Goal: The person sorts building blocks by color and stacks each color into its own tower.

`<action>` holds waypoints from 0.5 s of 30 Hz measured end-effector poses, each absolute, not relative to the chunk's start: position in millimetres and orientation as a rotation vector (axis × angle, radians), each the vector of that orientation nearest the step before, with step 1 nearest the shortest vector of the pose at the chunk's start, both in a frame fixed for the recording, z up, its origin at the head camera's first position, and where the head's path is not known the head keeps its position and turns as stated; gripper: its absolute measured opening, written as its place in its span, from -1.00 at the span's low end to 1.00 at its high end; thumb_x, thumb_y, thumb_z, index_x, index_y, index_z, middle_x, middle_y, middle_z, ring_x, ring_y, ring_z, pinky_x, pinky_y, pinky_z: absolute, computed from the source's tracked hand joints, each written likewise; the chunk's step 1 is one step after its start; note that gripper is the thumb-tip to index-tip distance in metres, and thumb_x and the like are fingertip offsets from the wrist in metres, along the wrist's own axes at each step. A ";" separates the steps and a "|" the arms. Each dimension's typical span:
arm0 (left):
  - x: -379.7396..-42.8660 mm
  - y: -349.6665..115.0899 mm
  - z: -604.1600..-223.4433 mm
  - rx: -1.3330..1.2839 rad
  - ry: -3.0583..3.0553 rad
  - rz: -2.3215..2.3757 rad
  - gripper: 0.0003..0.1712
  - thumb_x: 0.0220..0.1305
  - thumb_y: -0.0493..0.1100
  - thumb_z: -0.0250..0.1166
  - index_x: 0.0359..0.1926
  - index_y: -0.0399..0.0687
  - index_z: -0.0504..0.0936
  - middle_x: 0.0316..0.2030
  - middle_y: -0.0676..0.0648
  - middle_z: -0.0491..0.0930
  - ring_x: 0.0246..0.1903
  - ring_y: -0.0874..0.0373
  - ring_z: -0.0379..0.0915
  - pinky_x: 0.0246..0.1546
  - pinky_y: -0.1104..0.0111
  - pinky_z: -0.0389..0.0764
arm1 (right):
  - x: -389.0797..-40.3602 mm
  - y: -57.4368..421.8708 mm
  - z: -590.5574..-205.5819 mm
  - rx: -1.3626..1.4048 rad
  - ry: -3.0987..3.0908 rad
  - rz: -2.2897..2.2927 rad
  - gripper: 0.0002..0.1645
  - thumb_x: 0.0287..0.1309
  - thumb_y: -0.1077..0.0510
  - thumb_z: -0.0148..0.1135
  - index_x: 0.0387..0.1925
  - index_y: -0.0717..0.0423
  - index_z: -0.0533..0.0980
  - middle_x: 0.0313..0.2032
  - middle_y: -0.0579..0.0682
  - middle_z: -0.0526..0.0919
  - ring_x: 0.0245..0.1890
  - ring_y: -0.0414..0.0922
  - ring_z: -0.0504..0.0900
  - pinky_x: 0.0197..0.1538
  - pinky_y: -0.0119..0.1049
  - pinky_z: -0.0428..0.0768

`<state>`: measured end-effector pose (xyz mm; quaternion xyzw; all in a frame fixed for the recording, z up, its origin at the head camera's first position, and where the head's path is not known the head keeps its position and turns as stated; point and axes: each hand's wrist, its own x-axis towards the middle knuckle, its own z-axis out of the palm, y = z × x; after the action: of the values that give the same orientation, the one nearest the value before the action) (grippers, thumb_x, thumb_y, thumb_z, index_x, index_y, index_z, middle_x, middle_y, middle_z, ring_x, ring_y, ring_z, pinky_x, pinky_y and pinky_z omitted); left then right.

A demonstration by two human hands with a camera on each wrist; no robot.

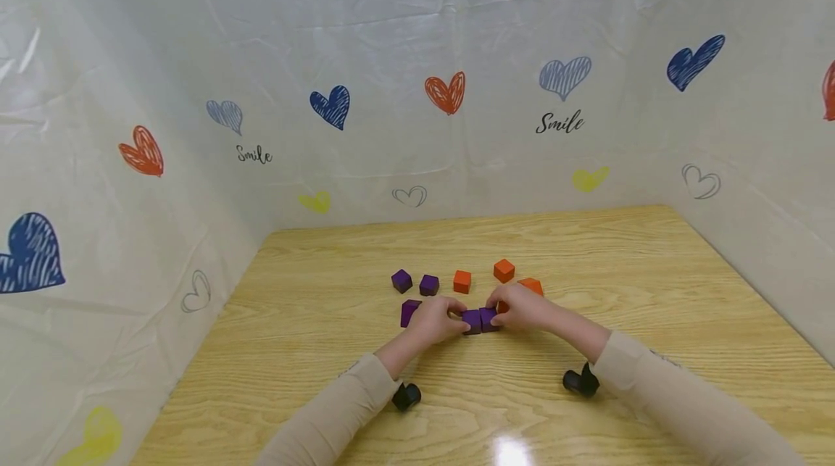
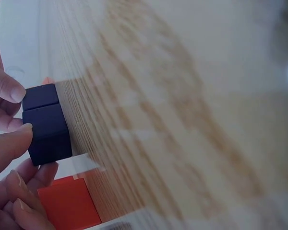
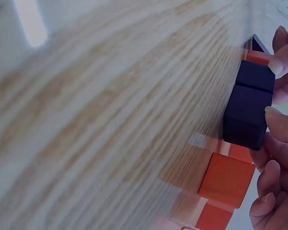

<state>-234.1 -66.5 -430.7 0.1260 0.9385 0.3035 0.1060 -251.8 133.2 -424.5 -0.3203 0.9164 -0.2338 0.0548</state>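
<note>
Two purple cubes stand side by side on the wooden table, faces together. My left hand [image 1: 433,321] pinches the left purple cube [image 1: 471,322] between thumb and fingers; in the left wrist view that cube [image 2: 50,134] is the nearer one. The right purple cube [image 1: 488,319] is pinched by my right hand [image 1: 525,306], and it is the nearer cube [image 3: 246,115] in the right wrist view. A purple block [image 1: 409,312] is partly hidden behind my left hand. Beyond my right hand, an orange block [image 1: 532,285] is partly covered.
Further back on the table [image 1: 313,350] lie two purple cubes [image 1: 401,280], an orange cube [image 1: 462,282] and another orange cube [image 1: 504,270]. A pale sheet [image 1: 391,154] printed with hearts hangs behind and at both sides. Black devices [image 1: 580,381] show by both wrists.
</note>
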 end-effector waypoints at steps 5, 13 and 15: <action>-234.2 -67.0 -431.0 0.366 2.767 0.898 -0.65 0.03 -0.09 0.39 -0.11 -0.04 0.66 -0.20 0.01 0.65 -0.18 0.13 0.53 -0.18 0.29 0.52 | -249.5 130.2 -425.5 -0.955 2.797 -0.716 -0.77 -0.06 0.21 0.36 -0.29 0.22 0.61 -0.31 0.01 0.64 -0.36 -0.19 0.50 -0.26 -0.33 0.50; -234.7 -66.4 -431.1 0.368 2.761 0.922 -0.66 0.02 -0.10 0.40 -0.13 -0.05 0.67 -0.22 0.01 0.65 -0.22 0.15 0.53 -0.22 0.30 0.53 | -247.8 129.1 -424.4 -0.933 2.790 -0.734 -0.77 -0.06 0.23 0.36 -0.30 0.24 0.61 -0.34 0.01 0.63 -0.41 -0.19 0.48 -0.30 -0.36 0.49; -234.6 -66.4 -431.1 0.369 2.762 0.927 -0.67 0.02 -0.10 0.40 -0.14 -0.05 0.67 -0.23 0.01 0.65 -0.24 0.16 0.53 -0.23 0.32 0.53 | -247.0 129.2 -424.0 -0.925 2.789 -0.736 -0.76 -0.05 0.22 0.36 -0.29 0.25 0.60 -0.33 0.01 0.63 -0.40 -0.19 0.48 -0.29 -0.36 0.49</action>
<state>-234.6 -66.4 -431.1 0.1251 0.9356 0.3140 0.1025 -247.0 129.2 -424.0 -0.3050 0.9193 -0.2425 0.0563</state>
